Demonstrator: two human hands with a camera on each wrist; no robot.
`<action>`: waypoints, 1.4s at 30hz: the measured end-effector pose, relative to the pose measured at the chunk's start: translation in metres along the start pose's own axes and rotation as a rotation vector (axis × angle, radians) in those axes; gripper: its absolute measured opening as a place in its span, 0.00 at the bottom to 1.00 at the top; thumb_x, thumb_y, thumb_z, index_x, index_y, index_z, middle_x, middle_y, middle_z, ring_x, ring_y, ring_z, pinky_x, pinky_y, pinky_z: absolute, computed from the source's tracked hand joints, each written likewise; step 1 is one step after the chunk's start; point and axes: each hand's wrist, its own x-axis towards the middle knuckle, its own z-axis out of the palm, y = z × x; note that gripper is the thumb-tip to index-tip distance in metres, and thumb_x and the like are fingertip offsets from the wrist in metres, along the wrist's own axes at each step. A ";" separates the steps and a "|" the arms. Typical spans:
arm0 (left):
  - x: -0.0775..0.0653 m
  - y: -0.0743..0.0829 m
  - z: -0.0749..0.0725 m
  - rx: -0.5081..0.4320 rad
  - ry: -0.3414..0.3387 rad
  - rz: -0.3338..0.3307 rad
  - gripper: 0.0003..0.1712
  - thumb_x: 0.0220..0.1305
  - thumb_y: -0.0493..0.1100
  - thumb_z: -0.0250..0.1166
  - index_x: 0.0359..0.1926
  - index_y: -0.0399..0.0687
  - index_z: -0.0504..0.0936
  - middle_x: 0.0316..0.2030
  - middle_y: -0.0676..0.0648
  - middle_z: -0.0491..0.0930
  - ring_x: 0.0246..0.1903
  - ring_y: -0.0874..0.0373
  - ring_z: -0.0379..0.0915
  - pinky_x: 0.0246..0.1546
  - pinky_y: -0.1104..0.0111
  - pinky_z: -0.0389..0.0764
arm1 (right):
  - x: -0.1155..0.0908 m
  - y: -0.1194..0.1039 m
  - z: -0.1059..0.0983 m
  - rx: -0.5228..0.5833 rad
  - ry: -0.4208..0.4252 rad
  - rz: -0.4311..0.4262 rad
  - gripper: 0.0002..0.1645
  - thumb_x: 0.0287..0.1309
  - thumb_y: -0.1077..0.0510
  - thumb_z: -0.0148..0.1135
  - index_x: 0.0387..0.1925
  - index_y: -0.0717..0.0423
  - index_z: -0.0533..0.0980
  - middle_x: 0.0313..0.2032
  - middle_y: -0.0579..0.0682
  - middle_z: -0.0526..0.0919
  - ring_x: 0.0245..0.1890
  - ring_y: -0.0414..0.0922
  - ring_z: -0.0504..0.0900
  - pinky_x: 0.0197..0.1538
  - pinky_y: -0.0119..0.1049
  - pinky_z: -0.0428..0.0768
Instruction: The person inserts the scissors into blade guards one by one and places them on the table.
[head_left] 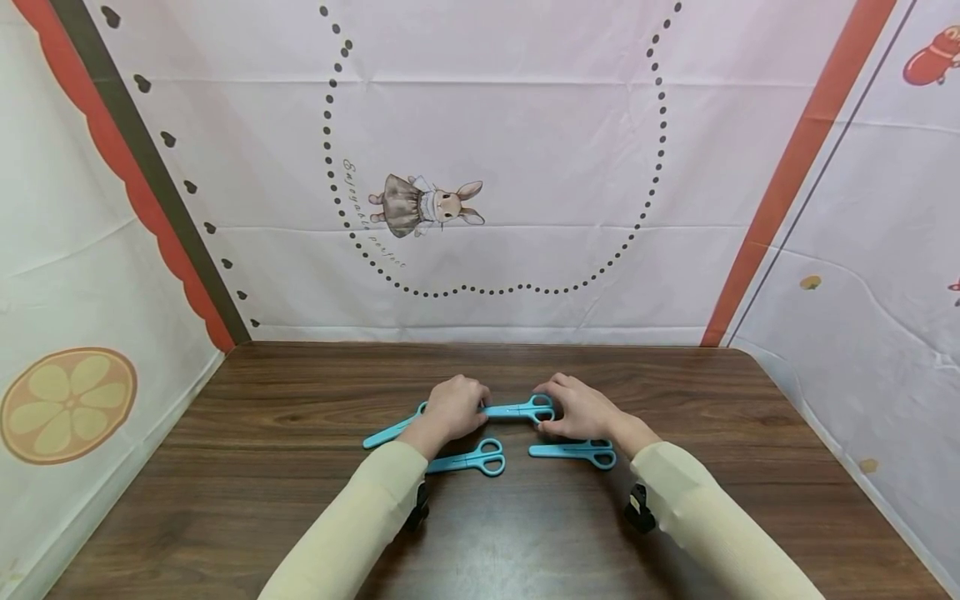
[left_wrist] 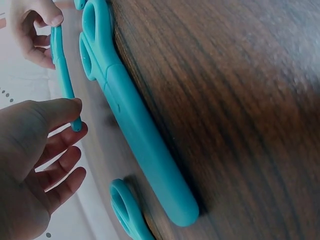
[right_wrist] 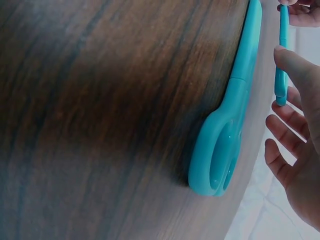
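A pair of turquoise scissors [head_left: 504, 411] is held between both hands, lying crosswise. My left hand [head_left: 450, 408] pinches its blade end between thumb and index finger, the other fingers loosely bent in the left wrist view. At the handle loops, my right hand [head_left: 583, 410] grips with the thumb on one side and fingers on the other. In the left wrist view the held scissors [left_wrist: 62, 75] appear raised over the table. Nearer me, another pair of scissors [head_left: 453, 463] lies below the left hand, and one more [head_left: 562, 451] under the right.
A further pair of turquoise scissors [head_left: 387, 433] lies left of the left hand, partly covered by it. The brown wood-grain table [head_left: 300, 500] meets a printed white cloth [head_left: 525, 167] at its back edge. Similar cloth hangs at both sides.
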 end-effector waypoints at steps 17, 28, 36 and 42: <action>0.001 0.001 0.004 0.016 -0.051 -0.029 0.10 0.55 0.49 0.67 0.40 0.59 0.84 0.35 0.56 0.80 0.39 0.59 0.74 0.33 0.64 0.77 | -0.001 0.001 0.008 -0.023 -0.033 -0.010 0.29 0.53 0.44 0.63 0.53 0.52 0.72 0.44 0.47 0.73 0.40 0.42 0.71 0.41 0.40 0.72; 0.003 0.000 0.006 0.028 -0.045 -0.025 0.09 0.55 0.48 0.67 0.39 0.59 0.84 0.36 0.55 0.81 0.40 0.58 0.74 0.33 0.64 0.77 | -0.001 -0.001 0.008 -0.022 -0.033 0.000 0.28 0.52 0.45 0.64 0.53 0.52 0.73 0.43 0.47 0.73 0.40 0.42 0.71 0.41 0.40 0.72; 0.003 0.000 0.006 0.016 -0.044 -0.025 0.08 0.55 0.48 0.67 0.37 0.59 0.84 0.35 0.56 0.80 0.39 0.58 0.74 0.33 0.63 0.77 | 0.000 0.000 0.009 -0.036 -0.034 0.011 0.29 0.52 0.45 0.64 0.53 0.52 0.72 0.44 0.47 0.72 0.40 0.42 0.70 0.41 0.40 0.72; 0.002 0.000 0.006 0.009 -0.048 -0.034 0.07 0.55 0.48 0.67 0.37 0.59 0.83 0.36 0.56 0.80 0.41 0.57 0.74 0.35 0.63 0.77 | 0.000 0.001 0.011 -0.044 -0.018 -0.009 0.29 0.52 0.45 0.65 0.53 0.53 0.73 0.43 0.47 0.72 0.38 0.41 0.69 0.40 0.38 0.71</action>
